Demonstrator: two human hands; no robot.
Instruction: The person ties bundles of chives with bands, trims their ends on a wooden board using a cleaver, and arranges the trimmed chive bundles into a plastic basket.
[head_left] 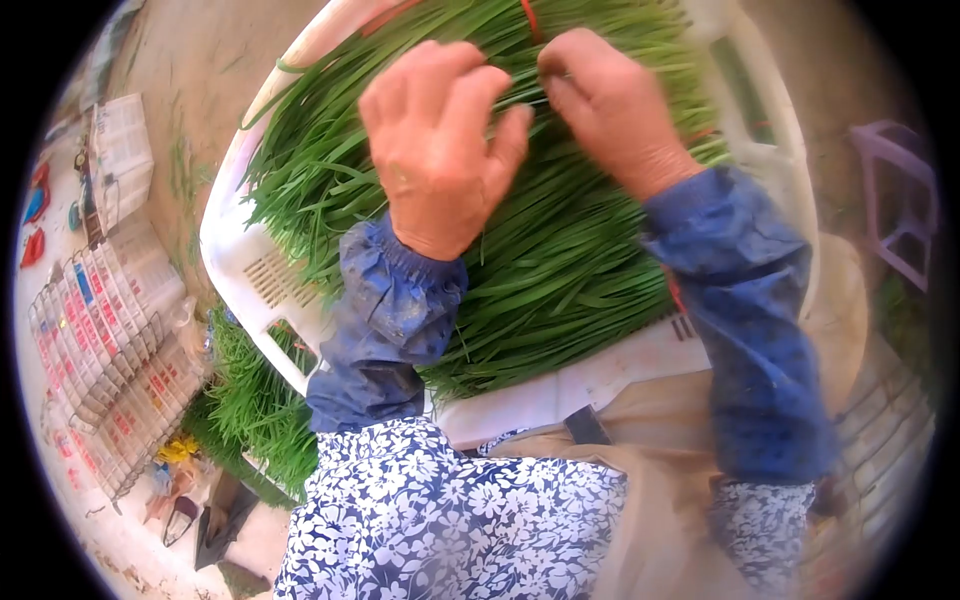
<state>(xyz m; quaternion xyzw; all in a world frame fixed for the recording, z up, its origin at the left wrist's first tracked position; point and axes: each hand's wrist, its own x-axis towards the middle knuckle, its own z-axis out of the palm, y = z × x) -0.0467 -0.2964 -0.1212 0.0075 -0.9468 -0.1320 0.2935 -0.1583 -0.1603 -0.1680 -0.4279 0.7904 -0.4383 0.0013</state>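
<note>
Bundles of long, flat-leaved garlic chives (570, 270) lie in a white plastic basket (225, 215), their pale stem ends to the right. Red ties (531, 20) mark some bundles. Over the upper part of the pile is my left hand (440, 150), its fingers bent and apart, with the thumb spread and nothing visible in it. Just to its right, my right hand (618, 115) is closed in a pinch above the leaves. Whatever its fingertips hold is too small to make out. Blue sleeve covers reach both wrists.
More chives (255, 395) lie on the left, outside the basket. Beyond them are wire racks with printed sheets (110, 320) and yellow scraps (178, 450). A pale purple plastic stool (895, 200) stands at the right. Slats show at the lower right.
</note>
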